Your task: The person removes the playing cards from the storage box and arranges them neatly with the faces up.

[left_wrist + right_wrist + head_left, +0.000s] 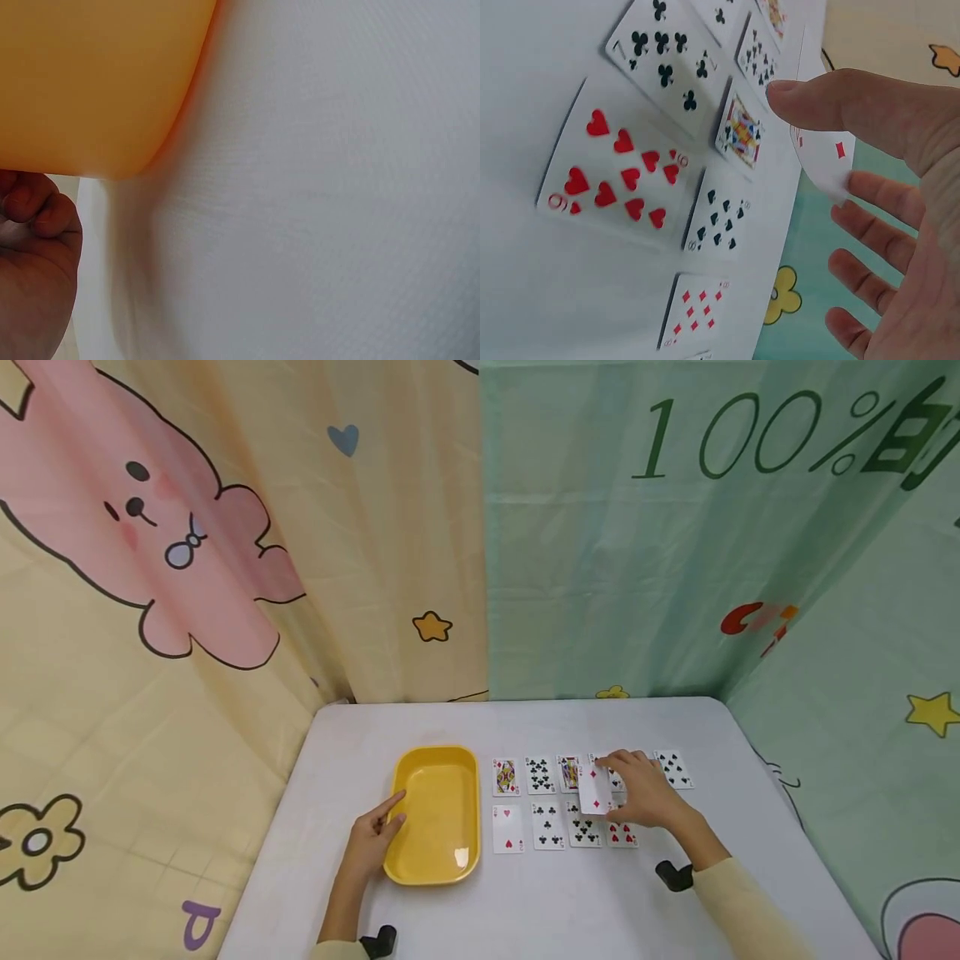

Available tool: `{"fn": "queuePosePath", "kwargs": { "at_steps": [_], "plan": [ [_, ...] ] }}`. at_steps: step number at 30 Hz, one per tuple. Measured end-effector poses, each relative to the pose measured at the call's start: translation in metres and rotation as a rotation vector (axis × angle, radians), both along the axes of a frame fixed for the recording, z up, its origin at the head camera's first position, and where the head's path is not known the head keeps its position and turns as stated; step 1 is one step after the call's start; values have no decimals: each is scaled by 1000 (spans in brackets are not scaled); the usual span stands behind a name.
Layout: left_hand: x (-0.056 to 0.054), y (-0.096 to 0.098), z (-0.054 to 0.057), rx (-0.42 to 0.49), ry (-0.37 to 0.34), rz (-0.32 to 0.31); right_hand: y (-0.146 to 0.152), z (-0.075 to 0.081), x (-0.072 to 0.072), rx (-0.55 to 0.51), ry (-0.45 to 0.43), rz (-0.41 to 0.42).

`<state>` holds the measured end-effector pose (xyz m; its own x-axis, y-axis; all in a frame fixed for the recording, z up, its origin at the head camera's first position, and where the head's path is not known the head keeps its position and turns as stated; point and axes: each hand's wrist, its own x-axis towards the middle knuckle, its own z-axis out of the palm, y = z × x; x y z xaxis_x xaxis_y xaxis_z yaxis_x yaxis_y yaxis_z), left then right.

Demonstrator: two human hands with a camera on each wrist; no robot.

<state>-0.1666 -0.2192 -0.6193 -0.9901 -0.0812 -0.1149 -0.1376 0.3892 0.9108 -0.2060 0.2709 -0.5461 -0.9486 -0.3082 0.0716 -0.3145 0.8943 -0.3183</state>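
Observation:
My right hand (641, 789) pinches a playing card with red diamonds (592, 793) above the card rows. In the right wrist view this diamond card (826, 166) hangs bent between the thumb and the fingers. Below it lie a nine of hearts (619, 176), a seven of clubs (666, 64) and an eight of spades (718, 221). On the left, my left hand (367, 843) grips the side rim of a yellow tray (435, 814), thumb and index finger over the edge. Curled fingers (45, 214) show under the tray's rim in the left wrist view.
Two rows of face-up cards lie right of the tray, among them a heart card (507, 829), a face card (506, 777) and a spade card (673, 768). Patterned curtains (420, 527) stand behind the white table (525, 910).

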Motion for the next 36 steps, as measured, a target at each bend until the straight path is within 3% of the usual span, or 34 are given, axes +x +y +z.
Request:
{"fn": "queuePosePath", "kwargs": {
  "at_steps": [6, 19, 26, 36],
  "plan": [
    [2, -1, 1, -4, 1, -1, 31, -5, 12, 28, -19, -36],
    [5, -3, 3, 12, 5, -8, 77, -31, 32, 135, -46, -66],
    [8, -4, 5, 19, -12, 7, 85, -41, 36, 142, -83, -78],
    [7, -2, 3, 23, -17, 2, 85, -42, 35, 139, -110, -98]
  ]
}}
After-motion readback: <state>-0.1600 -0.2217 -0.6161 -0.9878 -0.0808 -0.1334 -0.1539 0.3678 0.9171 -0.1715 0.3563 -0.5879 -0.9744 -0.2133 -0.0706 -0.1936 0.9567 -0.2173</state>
